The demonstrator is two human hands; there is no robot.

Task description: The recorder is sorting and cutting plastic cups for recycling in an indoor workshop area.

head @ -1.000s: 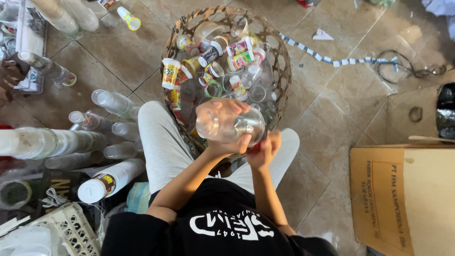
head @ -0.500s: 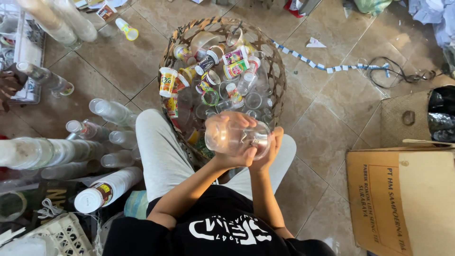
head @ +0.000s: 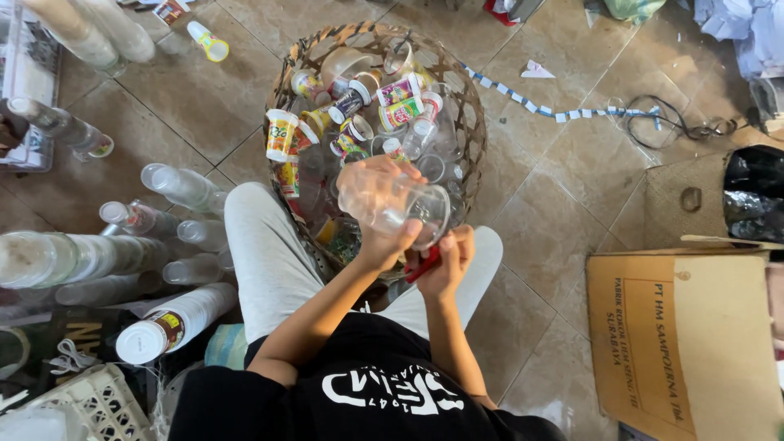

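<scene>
This looks like a home sorting place for used plastic cups, perhaps a small recycling workshop. On the tiled floor (head: 572,196) stand a woven basket (head: 469,122) full of cups, long stacks of nested cups (head: 175,314), a cardboard box (head: 678,335) and scattered scraps.

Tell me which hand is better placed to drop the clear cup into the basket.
Left. The left hand grips the clear cup right above the basket; the right hand sits lower, closed on a small red object.
</scene>
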